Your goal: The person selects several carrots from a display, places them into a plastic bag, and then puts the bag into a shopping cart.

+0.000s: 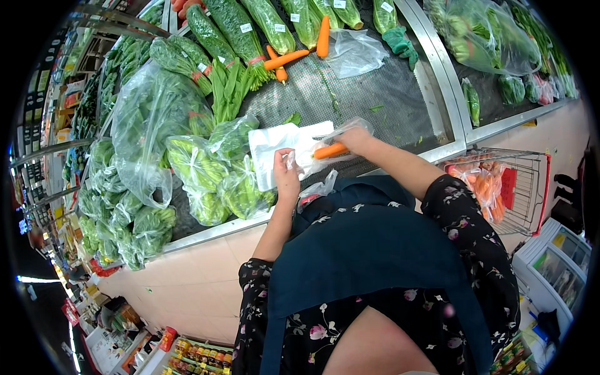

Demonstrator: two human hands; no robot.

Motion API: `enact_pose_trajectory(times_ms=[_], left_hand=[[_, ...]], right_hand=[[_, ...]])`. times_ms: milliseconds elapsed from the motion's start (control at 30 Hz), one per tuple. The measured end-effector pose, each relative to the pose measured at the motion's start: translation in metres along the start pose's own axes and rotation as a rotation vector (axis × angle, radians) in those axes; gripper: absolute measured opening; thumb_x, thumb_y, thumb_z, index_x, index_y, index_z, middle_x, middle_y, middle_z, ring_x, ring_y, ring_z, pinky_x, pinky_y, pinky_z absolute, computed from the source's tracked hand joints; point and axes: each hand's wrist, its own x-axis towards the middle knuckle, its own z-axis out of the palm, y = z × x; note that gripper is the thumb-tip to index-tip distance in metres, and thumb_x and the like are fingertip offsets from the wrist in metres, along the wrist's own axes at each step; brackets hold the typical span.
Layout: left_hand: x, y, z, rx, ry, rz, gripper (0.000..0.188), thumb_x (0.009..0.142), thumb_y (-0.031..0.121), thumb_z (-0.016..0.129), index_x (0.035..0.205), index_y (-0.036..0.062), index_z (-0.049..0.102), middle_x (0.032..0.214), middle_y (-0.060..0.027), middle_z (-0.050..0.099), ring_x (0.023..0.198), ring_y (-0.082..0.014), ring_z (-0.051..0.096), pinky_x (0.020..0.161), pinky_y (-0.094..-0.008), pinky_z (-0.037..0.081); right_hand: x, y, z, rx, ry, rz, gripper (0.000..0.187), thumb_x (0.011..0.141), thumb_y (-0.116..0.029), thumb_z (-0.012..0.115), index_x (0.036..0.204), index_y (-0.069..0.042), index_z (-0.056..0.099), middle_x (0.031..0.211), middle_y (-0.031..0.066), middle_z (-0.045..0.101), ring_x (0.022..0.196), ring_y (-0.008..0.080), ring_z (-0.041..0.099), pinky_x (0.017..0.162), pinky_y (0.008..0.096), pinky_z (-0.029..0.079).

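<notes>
Over the near edge of the display, my right hand is closed around an orange carrot, with a thin clear plastic bag about the hand. My left hand faces it, its fingers pinched on thin clear plastic film near the carrot's tip. Whether that film is part of the same bag I cannot tell. Beneath both hands lies a stack of white plastic bags. Farther off, several loose carrots rest by the leafy bundles, beside a crumpled clear bag.
Bagged leafy greens crowd the left, beside a large clear bag of greens. Labelled lettuces and a green glove line the far side. A metal divider runs at right. A shopping cart holds bagged carrots.
</notes>
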Motion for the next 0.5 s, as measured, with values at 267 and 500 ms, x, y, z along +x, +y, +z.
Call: enact_pose_trajectory(times_ms=[267, 500], left_hand=[[-0.018, 0.034, -0.007, -0.65, -0.017, -0.266, 0.026, 0.082, -0.006, 0.043, 0.106, 0.0051, 0.041, 0.072, -0.0053, 0.049, 0.057, -0.0122, 0.047, 0.058, -0.0297, 0.046], [-0.017, 0.062, 0.002, -0.665, 0.174, -0.506, 0.016, 0.085, -0.002, 0.046, 0.101, 0.0027, 0.042, 0.07, -0.0058, 0.049, 0.059, -0.0155, 0.048, 0.062, -0.0341, 0.047]], right_hand=[[-0.066, 0.02, -0.059, -0.191, 0.187, -0.027, 0.015, 0.072, -0.016, 0.059, 0.085, -0.01, 0.065, 0.077, 0.0022, 0.064, 0.086, 0.0182, 0.058, 0.085, 0.0322, 0.037], [-0.113, 0.034, -0.079, -0.14, 0.406, -0.166, 0.013, 0.07, -0.011, 0.058, 0.08, -0.009, 0.065, 0.074, 0.0038, 0.062, 0.081, 0.0195, 0.056, 0.082, 0.0314, 0.038]])
